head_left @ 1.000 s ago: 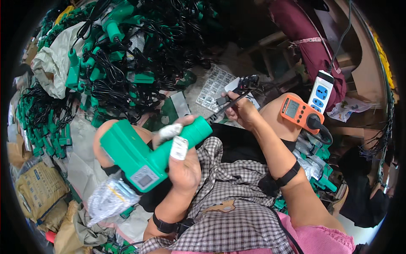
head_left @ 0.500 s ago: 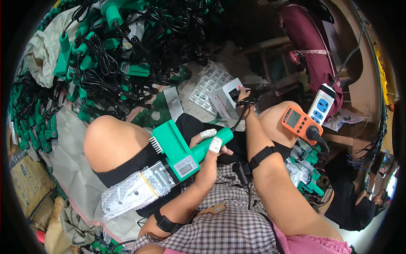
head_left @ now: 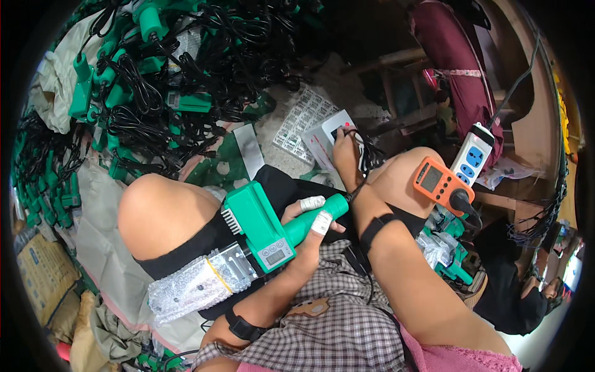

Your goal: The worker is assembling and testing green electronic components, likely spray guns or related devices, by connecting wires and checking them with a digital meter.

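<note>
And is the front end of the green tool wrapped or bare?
Wrapped: bubble wrap with a yellow band covers the end of the green tool.

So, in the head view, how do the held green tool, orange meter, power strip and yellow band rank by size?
1. Green tool
2. Orange meter and power strip: too alike to rank
3. Yellow band

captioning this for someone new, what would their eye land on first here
Probably the bright green plastic tool with a bubble-wrapped end, its round handle gripped in the left hand near the picture's centre. Next, the tangled heap of green tools and black cables crowding the upper left. Then the orange rectangular meter at right, by the white power strip with blue sockets.
</note>
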